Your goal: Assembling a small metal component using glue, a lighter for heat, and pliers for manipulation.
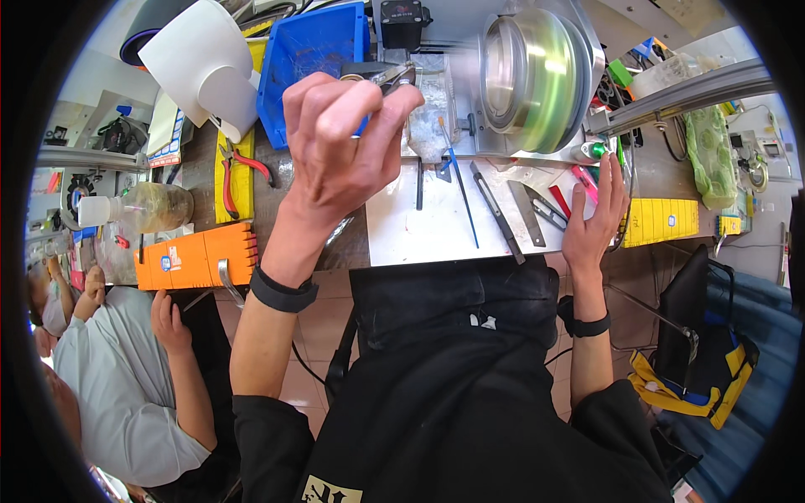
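Note:
My left hand (344,138) is raised over the back of the bench with its fingers closed in a pinch. A dark metal piece (394,75) shows at its fingertips; what exactly the fingers hold is hidden. My right hand (597,216) lies at the bench's front edge with fingers stretched out, near a pink pen (584,181) and a small green-topped item (594,151). Between the hands, a white board (394,226) carries a thin blue brush (461,197), a utility knife (498,214) and a flat metal blade (527,214).
A large spool of shiny greenish strand (549,80) stands behind the board, its left side blurred. Left lie a blue bin (285,80), red-handled pliers (243,163), an orange plastic piece (201,258) and a bottle (155,208). A seated co-worker (134,377) is at the left.

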Tool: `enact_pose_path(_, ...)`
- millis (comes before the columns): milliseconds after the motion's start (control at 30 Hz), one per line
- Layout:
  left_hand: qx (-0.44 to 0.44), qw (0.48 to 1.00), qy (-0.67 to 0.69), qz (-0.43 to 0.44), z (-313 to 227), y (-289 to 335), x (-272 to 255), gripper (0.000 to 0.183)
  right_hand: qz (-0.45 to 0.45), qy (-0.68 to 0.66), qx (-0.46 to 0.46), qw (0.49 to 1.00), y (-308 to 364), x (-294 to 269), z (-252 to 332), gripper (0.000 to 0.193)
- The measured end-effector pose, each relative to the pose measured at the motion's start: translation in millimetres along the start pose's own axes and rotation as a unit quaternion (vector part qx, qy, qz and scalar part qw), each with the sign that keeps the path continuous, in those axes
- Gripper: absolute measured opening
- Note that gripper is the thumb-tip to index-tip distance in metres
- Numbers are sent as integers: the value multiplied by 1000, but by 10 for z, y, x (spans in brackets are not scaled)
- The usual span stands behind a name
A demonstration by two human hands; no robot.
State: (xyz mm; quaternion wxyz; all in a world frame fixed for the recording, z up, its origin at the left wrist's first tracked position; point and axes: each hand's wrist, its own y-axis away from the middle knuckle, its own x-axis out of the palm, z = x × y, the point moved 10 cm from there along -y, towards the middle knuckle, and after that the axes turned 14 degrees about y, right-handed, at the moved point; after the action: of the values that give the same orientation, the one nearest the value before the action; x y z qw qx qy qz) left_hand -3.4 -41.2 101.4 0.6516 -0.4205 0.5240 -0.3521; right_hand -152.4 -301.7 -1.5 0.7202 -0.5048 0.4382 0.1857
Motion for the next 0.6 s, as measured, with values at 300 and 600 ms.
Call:
enact_pose_path(300,-105,994,14,27,206,-110,-61,23,-2,-6,2,1000,3,2,-16,54)
enact_pose_path(600,-226,969,101,4,500,-104,-27,11,0,-3,0,1000,6,8,-27,53)
